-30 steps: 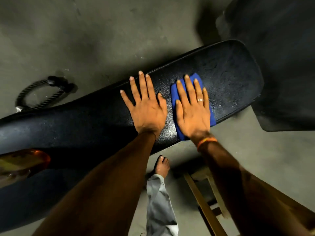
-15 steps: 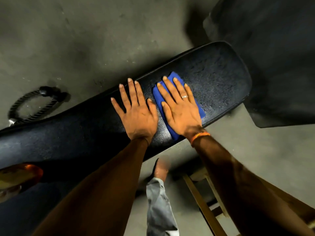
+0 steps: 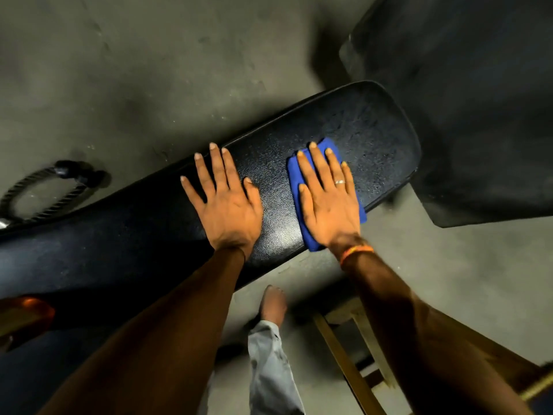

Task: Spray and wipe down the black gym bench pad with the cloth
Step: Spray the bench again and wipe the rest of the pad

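Note:
The black gym bench pad [image 3: 371, 136] runs diagonally from lower left to upper right, its far end speckled with droplets. A folded blue cloth [image 3: 294, 187] lies flat on the pad near that end. My right hand [image 3: 329, 199] presses flat on the cloth with fingers spread, a ring on one finger and an orange band at the wrist. My left hand [image 3: 227, 202] rests flat on the bare pad a little to the left of the cloth, fingers spread, holding nothing. No spray bottle is clearly visible.
A rope handle [image 3: 45, 190] lies on the concrete floor beyond the bench at left. A dark mat [image 3: 478, 115] fills the upper right. A wooden frame [image 3: 347, 354] and my bare foot [image 3: 273, 304] are below the bench. An orange object [image 3: 24, 313] sits at the left edge.
My right hand slid the cloth left toward my left hand, then back right toward the pad's end; the gap between the hands is now wider. My left hand stayed flat on the pad.

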Demonstrator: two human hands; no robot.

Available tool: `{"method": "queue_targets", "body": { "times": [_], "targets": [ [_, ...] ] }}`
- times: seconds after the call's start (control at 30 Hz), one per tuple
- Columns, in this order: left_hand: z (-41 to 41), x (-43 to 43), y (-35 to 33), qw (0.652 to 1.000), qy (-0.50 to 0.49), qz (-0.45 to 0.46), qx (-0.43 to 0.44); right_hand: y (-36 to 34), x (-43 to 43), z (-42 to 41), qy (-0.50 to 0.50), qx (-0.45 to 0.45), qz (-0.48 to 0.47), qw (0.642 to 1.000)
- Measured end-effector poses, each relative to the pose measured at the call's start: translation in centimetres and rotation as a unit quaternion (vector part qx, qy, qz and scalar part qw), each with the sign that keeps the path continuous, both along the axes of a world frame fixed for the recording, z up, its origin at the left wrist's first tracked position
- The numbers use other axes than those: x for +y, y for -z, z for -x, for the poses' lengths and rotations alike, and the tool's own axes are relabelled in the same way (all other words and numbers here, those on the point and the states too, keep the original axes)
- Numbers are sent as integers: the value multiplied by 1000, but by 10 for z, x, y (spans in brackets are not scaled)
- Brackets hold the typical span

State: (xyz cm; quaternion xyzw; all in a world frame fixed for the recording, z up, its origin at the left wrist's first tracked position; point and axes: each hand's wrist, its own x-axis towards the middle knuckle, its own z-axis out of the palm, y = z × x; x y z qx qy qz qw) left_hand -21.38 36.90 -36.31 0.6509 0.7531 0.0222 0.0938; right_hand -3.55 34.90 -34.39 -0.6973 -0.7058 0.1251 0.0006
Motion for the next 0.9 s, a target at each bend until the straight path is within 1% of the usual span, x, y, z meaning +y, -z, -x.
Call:
{"method": "queue_targets", "body": {
  "times": [0.1, 0.2, 0.27, 0.33, 0.4, 0.47, 0.57, 0.63, 0.73, 0.8, 0.9],
  "targets": [
    [-1, 1, 3, 1000, 13, -3, 13, 7, 60, -6, 43, 10, -32, 999],
    [-3, -1, 6, 999, 40, -1, 27, 11, 103, -14, 70, 15, -34, 997],
    [-1, 0, 5, 998, 50, 7, 41, 11, 97, -16, 71, 23, -46, 996],
    [-10, 8, 3, 997, 68, 10, 34, 8, 64, -19, 82, 23, -54, 995],
    [-35, 20, 2, 993, 114, 10, -3, 7, 23, -22, 82, 10, -36, 996],
    [-66, 29, 1, 990, 139, 10, -35, 6, 3, -29, 61, 9, -19, 998],
    [-84, 29, 9, 993, 118, 4, -18, 12, 32, -46, 35, 9, -26, 999],
    [-82, 29, 11, 993, 118, 4, -12, 18, 73, -57, 53, 1, -47, 997],
    [-83, 30, 11, 994, 112, 1, -15, 19, 124, -65, 81, 1, -45, 996],
    [-85, 31, 9, 994, 110, 4, -16, 17, 122, -66, 87, 7, -48, 995],
    [-83, 30, 6, 993, 115, 15, -6, 12, 64, -61, 109, -3, -47, 993]
  ]
}}
